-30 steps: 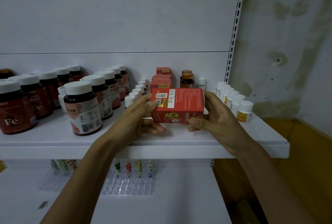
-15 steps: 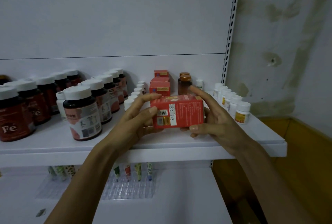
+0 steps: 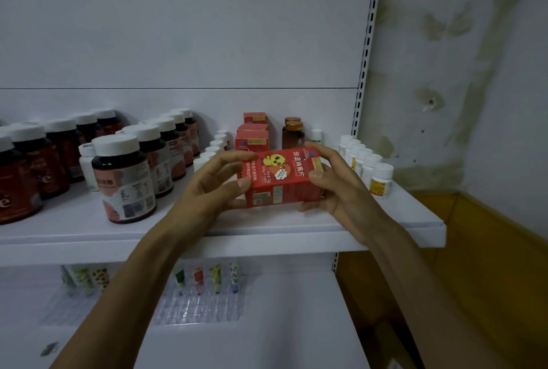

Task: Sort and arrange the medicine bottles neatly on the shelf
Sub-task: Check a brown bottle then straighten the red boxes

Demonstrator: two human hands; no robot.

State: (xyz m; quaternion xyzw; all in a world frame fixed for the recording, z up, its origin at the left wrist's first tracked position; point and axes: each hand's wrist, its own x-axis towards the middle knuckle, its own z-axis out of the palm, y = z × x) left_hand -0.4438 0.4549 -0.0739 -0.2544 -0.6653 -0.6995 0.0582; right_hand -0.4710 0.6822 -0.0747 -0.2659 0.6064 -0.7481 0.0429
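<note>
I hold a red medicine box lying sideways just above the white shelf, its printed face with a yellow cartoon turned up. My left hand grips its left end with fingers and thumb. My right hand grips the right end. Behind it a row of matching red boxes runs toward the back wall. Two brown bottles with gold caps stand beside that row. Dark bottles with white caps fill the shelf's left part.
Small white bottles line the shelf's right side, and another row of small white bottles stands left of the red boxes. A lower shelf carries a clear tray of coloured tubes. A slotted upright and stained wall bound the right.
Both hands turned the red box over, so its barcode side gave way to the printed cartoon face, and lifted it slightly off the shelf.
</note>
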